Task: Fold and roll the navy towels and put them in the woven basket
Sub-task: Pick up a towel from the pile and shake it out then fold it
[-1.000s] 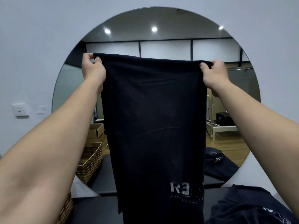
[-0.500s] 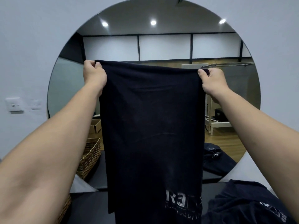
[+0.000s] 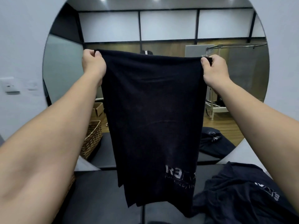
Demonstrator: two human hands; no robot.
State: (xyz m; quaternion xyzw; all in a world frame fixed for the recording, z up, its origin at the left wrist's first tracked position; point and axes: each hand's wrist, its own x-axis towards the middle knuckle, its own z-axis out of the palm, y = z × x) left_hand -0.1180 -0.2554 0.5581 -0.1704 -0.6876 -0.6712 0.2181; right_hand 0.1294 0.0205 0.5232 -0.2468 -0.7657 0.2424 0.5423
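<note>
A navy towel [image 3: 152, 113] with pale lettering near its lower right hangs doubled over in front of me, held up by its top edge. My left hand [image 3: 93, 65] pinches the top left corner and my right hand [image 3: 213, 68] pinches the top right corner, arms stretched forward. The towel's bottom end dangles just above the dark surface [image 3: 100, 196]. Another navy towel [image 3: 242, 196] lies crumpled at the lower right. A sliver of the woven basket [image 3: 72, 181] shows behind my left forearm, mostly hidden.
A large round mirror [image 3: 64, 70] on the white wall faces me; it reflects the basket [image 3: 93, 138], a cardboard box, a towel heap and the room behind. A wall switch [image 3: 9, 85] sits at the left.
My hands and the towel have come lower in the view over the last second, and the view has tipped upward slightly. Both grips on the top corners are unchanged.
</note>
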